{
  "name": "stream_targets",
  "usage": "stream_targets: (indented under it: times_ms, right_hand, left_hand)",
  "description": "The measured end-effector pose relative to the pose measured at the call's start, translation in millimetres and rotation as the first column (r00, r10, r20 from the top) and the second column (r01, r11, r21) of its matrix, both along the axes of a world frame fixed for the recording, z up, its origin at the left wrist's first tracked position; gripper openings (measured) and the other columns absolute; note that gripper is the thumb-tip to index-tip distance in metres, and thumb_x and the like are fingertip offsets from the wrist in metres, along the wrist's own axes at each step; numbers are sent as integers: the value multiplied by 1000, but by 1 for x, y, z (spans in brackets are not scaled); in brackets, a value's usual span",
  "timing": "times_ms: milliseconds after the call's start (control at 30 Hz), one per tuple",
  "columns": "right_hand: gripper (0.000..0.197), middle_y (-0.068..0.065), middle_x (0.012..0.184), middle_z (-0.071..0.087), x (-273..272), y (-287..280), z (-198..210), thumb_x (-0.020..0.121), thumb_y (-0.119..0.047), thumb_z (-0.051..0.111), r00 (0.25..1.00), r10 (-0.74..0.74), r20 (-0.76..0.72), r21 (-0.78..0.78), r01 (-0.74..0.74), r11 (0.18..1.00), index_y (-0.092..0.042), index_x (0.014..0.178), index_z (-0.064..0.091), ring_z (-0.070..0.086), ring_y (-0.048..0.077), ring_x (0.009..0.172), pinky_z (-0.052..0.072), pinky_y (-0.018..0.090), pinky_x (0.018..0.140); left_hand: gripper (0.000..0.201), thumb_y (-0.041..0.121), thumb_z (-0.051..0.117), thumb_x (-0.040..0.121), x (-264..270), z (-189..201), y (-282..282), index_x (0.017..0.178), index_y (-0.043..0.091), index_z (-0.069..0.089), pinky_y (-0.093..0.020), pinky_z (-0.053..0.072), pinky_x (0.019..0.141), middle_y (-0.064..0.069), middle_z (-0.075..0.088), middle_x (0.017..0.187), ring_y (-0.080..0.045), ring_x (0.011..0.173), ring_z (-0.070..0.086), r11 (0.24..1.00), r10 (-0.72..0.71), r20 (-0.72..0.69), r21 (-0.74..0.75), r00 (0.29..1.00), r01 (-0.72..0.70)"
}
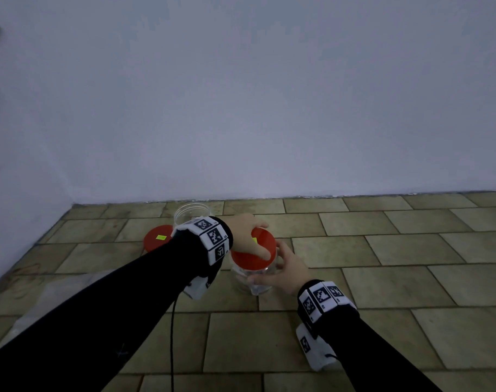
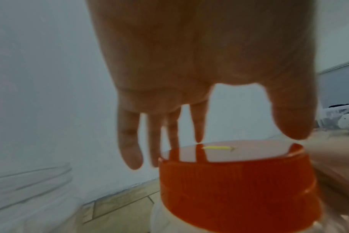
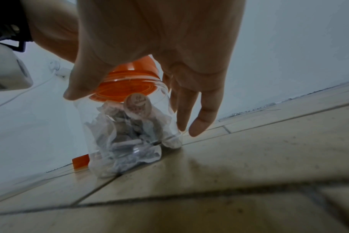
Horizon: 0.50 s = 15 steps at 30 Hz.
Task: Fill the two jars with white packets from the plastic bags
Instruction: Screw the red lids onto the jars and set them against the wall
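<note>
while your left hand (image 1: 246,236) sits on top of the red lid (image 1: 255,250), its fingers (image 2: 130,141) reach down over the far edge and your thumb (image 2: 293,119) touches the near side, so it grips the lid from above. the lid has a small yellow sticker (image 2: 217,147) on it and it sits on the near jar (image 3: 130,134). this jar stands upright on the tiled floor (image 1: 354,321), out in front of you and a little way from the wall (image 1: 269,94). you can see crumpled white packets (image 3: 119,149) through its clear side, and they fill the lower part.

your right hand (image 1: 286,270) is just beside the jar on its right. your thumb (image 3: 84,78) rests on the clear side under the lid and your fingers (image 3: 203,118) hang almost straight along the far side, so the hand is loosely wrapped round the jar.

further back, near the wall, stands a second jar (image 1: 190,213) with no lid on. i cannot tell what is in it. a second red lid (image 1: 157,239) with a yellow sticker lies flat on the floor just to the left of that jar. both of your arms wear black sleeves (image 1: 113,306) and white wrist bands (image 1: 212,236) with black square marks
</note>
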State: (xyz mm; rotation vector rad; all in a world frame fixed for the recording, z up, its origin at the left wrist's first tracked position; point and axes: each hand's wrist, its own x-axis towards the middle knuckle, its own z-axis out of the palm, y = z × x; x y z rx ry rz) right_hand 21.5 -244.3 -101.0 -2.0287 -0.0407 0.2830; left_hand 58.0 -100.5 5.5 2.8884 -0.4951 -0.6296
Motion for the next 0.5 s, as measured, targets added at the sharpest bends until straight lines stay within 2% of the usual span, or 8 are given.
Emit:
stream_targets:
  times_ms: [100, 133, 200, 233, 300, 367, 433, 500]
  right_hand:
    - [113, -6, 139, 49, -2, 0, 1, 49, -39, 91, 1000, -6, 0, 7, 6, 1000, -30, 143, 29, 48, 17, 126, 47, 34, 99]
    - [113, -6, 138, 49, -2, 0, 1, 50, -37, 91, 1000, -8, -4, 14, 8, 1000, -29, 143, 28, 48, 17, 126, 46, 33, 98]
    - [113, -6, 137, 50, -3, -2, 1, 49, -38, 91, 1000, -3, -6, 17, 3, 1000, -29, 143, 29, 48, 17, 125, 47, 33, 99]
    - [113, -7, 136, 50, -3, -3, 0, 47, -41, 91, 1000, 2, -3, 15, -2, 1000, -31, 142, 30, 49, 17, 125, 47, 35, 100]
    - [115, -8, 135, 51, -3, -5, 0, 41, -46, 91, 1000, 13, 3, 17, -13, 1000, -33, 139, 33, 50, 16, 124, 47, 36, 100]
    - [116, -9, 134, 51, -4, -7, -1, 39, -50, 90, 1000, 25, 5, 23, -25, 999, -33, 139, 33, 50, 15, 123, 48, 35, 99]
    - [115, -10, 134, 50, -4, -8, -1, 40, -50, 90, 999, 29, 14, 26, -30, 999, -32, 139, 33, 50, 12, 121, 48, 33, 97]
    - [111, -10, 132, 49, -5, -7, 0, 46, -43, 91, 999, 28, 17, 21, -28, 999, -28, 139, 32, 49, 8, 114, 47, 23, 88]
  left_hand:
    - [96, 88, 52, 55, -3, -5, -8, 131, 29, 45, -52, 36, 100, -2, 45, 132, -29, 117, 50, 977, 152, 98, 133, 983, -165]
    - [97, 89, 50, 55, -4, -6, -11, 128, 25, 48, -48, 38, 95, -3, 49, 128, -28, 110, 53, 970, 169, 114, 158, 979, -185]
    - [88, 80, 58, 62, -8, -5, -16, 127, 22, 49, -38, 42, 81, -5, 52, 125, -24, 98, 54, 974, 158, 105, 145, 982, -172]
    - [84, 73, 63, 65, -8, -4, -16, 131, 23, 46, -37, 45, 80, -5, 50, 128, -24, 100, 53, 982, 122, 91, 134, 988, -133]
    - [83, 57, 71, 69, -7, 1, -13, 139, 28, 37, -39, 48, 89, -1, 44, 136, -25, 114, 50, 993, -6, 30, 116, 1000, 3]
    - [86, 47, 75, 70, -7, 6, -9, 143, 31, 32, -39, 47, 97, 2, 41, 141, -23, 123, 46, 991, -99, 5, 91, 995, 98]
    - [88, 53, 73, 70, -7, 3, -7, 144, 32, 30, -41, 45, 99, 3, 38, 142, -24, 125, 44, 995, -65, 12, 71, 998, 63]
    - [90, 70, 67, 64, -8, 0, -7, 141, 34, 34, -46, 45, 99, 1, 38, 140, -27, 123, 47, 995, 59, 39, 79, 998, -62]
